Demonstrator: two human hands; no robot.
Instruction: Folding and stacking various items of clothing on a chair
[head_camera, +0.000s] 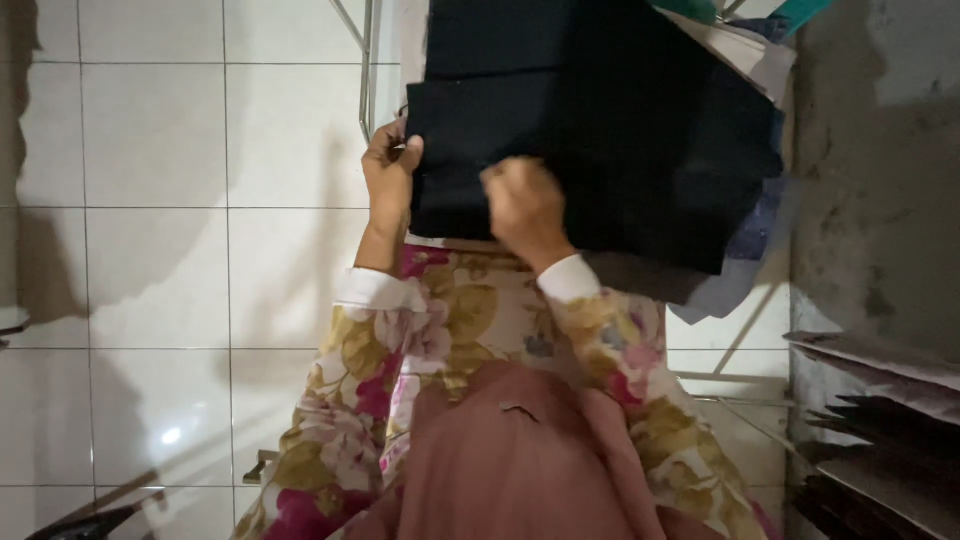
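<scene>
A folded black cloth (600, 130) lies on top of a pile of fabrics on a metal-framed stand. My left hand (390, 170) grips the cloth's left edge, with the thumb over the fabric. My right hand (525, 205) is closed on the cloth's near edge, knuckles up. Both arms wear floral sleeves with white cuffs. A pink scarf hangs below them at the bottom centre.
Lighter fabrics (740, 270) stick out under the black cloth at the right. A metal frame (365, 70) rises behind it. A rough grey wall (880, 180) stands at the right, with stacked flat sheets (880, 420) beside it. White floor tiles (150, 250) spread to the left.
</scene>
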